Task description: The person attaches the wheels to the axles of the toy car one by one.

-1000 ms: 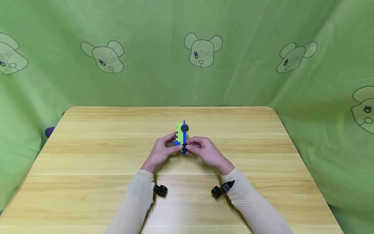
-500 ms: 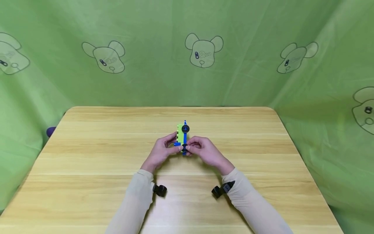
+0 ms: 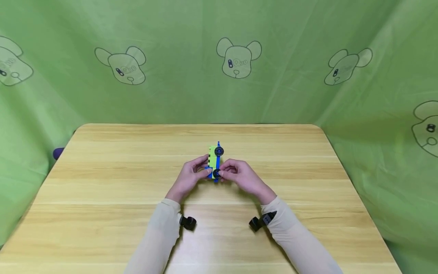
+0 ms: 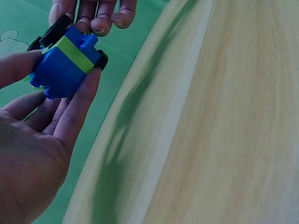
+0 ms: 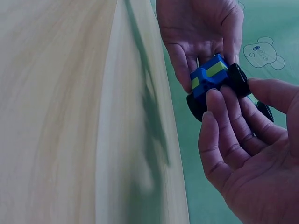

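A toy car of building bricks, lime green and blue with black wheels, is held on its side between both hands above the table. My left hand grips its brick body; in the left wrist view the thumb and index finger span the blue end. From the other side, my right hand holds the car by its underside and near wheel. In the right wrist view the right thumb touches a black wheel, while curled fingers lie against the base. The far wheel is uncovered.
Below the hands spreads a wood-grain table. Green curtains with mouse-head drawings surround it. A small purple object shows past the left table edge. Each wrist carries a black camera.
The toy car has shifted slightly to the right and turned a little, showing more of its near wheel. The left thumb has moved back off that wheel; both hands keep their hold.
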A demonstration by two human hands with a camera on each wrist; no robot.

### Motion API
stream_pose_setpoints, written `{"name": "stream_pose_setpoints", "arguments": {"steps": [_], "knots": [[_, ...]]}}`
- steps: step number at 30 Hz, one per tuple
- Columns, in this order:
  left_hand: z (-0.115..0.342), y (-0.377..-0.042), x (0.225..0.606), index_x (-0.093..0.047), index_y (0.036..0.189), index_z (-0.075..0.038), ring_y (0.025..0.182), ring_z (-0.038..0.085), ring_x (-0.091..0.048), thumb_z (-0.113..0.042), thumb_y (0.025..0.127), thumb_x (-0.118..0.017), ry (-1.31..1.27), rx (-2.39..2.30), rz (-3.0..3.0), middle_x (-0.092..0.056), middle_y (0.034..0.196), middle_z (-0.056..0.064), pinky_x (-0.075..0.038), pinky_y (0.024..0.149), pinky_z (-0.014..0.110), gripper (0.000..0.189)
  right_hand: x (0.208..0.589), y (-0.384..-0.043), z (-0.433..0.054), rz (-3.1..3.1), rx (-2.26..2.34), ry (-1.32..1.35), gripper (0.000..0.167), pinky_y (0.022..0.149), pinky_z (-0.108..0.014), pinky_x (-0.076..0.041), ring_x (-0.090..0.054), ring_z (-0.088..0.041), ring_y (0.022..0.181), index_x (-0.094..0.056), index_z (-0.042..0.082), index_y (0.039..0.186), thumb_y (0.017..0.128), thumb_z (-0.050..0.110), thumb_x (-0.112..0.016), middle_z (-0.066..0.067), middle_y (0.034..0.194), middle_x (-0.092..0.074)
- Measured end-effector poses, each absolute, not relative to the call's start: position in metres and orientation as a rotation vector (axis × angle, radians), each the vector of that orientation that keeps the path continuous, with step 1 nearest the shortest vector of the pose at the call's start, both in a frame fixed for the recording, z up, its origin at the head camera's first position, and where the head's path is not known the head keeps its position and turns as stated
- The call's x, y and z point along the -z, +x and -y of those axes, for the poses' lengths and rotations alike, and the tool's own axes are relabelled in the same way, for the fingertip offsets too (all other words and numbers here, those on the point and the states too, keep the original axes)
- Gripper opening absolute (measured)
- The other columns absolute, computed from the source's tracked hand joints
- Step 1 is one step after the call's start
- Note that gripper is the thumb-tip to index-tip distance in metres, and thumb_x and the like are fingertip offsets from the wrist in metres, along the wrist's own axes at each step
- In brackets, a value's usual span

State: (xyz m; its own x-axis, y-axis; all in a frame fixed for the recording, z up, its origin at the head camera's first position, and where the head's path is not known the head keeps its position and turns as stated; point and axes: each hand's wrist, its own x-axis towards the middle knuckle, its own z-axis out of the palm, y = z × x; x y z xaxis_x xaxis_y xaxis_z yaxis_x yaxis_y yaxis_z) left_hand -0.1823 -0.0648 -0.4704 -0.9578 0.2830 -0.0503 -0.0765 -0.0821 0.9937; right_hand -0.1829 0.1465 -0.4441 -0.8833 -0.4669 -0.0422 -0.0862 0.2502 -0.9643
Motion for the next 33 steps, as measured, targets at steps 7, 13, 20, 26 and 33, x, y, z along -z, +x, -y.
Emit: {"name": "stream_pose_setpoints", "arguments": {"steps": [7, 13, 20, 26, 33], "knots": [[0.0651, -0.182, 0.4699, -0.049, 0.138, 0.004, 0.121, 0.031, -0.053, 0.002, 0.09, -0.066, 0.233, -2.152, -1.942, -0.059, 0.128, 0.018, -0.045, 0.102, 0.033, 0.052, 0.4443, -0.1848, -0.1489, -2.327, 1.65, -0.489, 0.017, 0.079, -0.045, -0.055, -0.063, -0.036, 0.088, -0.065, -0.002, 0.105, 0.093, 0.01, -0.067, -0.011, 0.093, -0.066], [0.0657, -0.1814, 0.4691, -0.05, 0.138, 0.004, 0.12, 0.031, -0.054, 0.003, 0.088, -0.067, 0.227, -2.146, -1.932, -0.06, 0.127, 0.018, -0.047, 0.099, 0.035, 0.052, 0.4421, -0.1872, -0.1482, -2.395, 1.694, -0.45, 0.024, 0.08, -0.035, -0.054, -0.061, -0.027, 0.091, -0.063, -0.001, 0.109, 0.091, 0.014, -0.07, -0.011, 0.1, -0.065], [0.0673, -0.1805, 0.4661, -0.052, 0.137, 0.003, 0.117, 0.032, -0.056, 0.002, 0.088, -0.068, 0.24, -2.087, -1.931, -0.059, 0.126, 0.02, -0.05, 0.095, 0.034, 0.051, 0.4365, -0.1876, -0.1465, -2.423, 1.752, -0.372, 0.035, 0.085, -0.036, -0.053, -0.06, -0.028, 0.096, -0.056, -0.003, 0.117, 0.091, 0.013, -0.071, -0.015, 0.107, -0.062], [0.0701, -0.1815, 0.4658, -0.051, 0.139, 0.004, 0.118, 0.033, -0.054, 0.0, 0.089, -0.068, 0.284, -1.997, -1.957, -0.058, 0.129, 0.021, -0.048, 0.098, 0.034, 0.052, 0.4355, -0.1893, -0.1479, -2.434, 1.793, -0.293, 0.043, 0.087, -0.04, -0.053, -0.059, -0.03, 0.102, -0.053, -0.001, 0.124, 0.092, 0.02, -0.071, -0.016, 0.118, -0.058], [0.0723, -0.1835, 0.4692, -0.053, 0.136, 0.006, 0.114, 0.031, -0.056, -0.003, 0.089, -0.069, 0.392, -1.888, -2.034, -0.061, 0.127, 0.019, -0.043, 0.102, 0.041, 0.05, 0.4349, -0.1922, -0.1499, -2.493, 1.757, -0.315, 0.041, 0.092, -0.042, -0.049, -0.056, -0.028, 0.108, -0.055, 0.0, 0.127, 0.097, 0.025, -0.065, -0.014, 0.126, -0.055]]}}
